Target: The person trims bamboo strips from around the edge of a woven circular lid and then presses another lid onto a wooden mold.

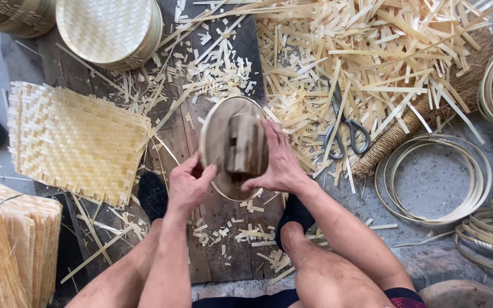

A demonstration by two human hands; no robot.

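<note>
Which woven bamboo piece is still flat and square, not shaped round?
The woven bamboo mat lying left of the left hand: flat, roughly square, frayed edges. The woven trays stacked at the top are round with finished rims.

— Inspector: Classification of premises?

— Assistant: A hand-craft workshop for bamboo weaving, worked at floor level. The concrete floor (429,188) and a dark plank board (223,228) are littered with cut bamboo strips (372,51).

— Inspector: Supporting evidence?

— Assistant: One square woven mat (75,140), unfinished at the edges. Stacked round woven trays (109,28) at the top. Bent bamboo hoops (435,179) on the right, more coiled at the edge. Scissors (343,128) lying among the offcuts. A bundle of thin slats (12,245) at lower left.

— Inspector: Furniture?

— Assistant: The worker sits low, bare legs either side of the board.
</note>
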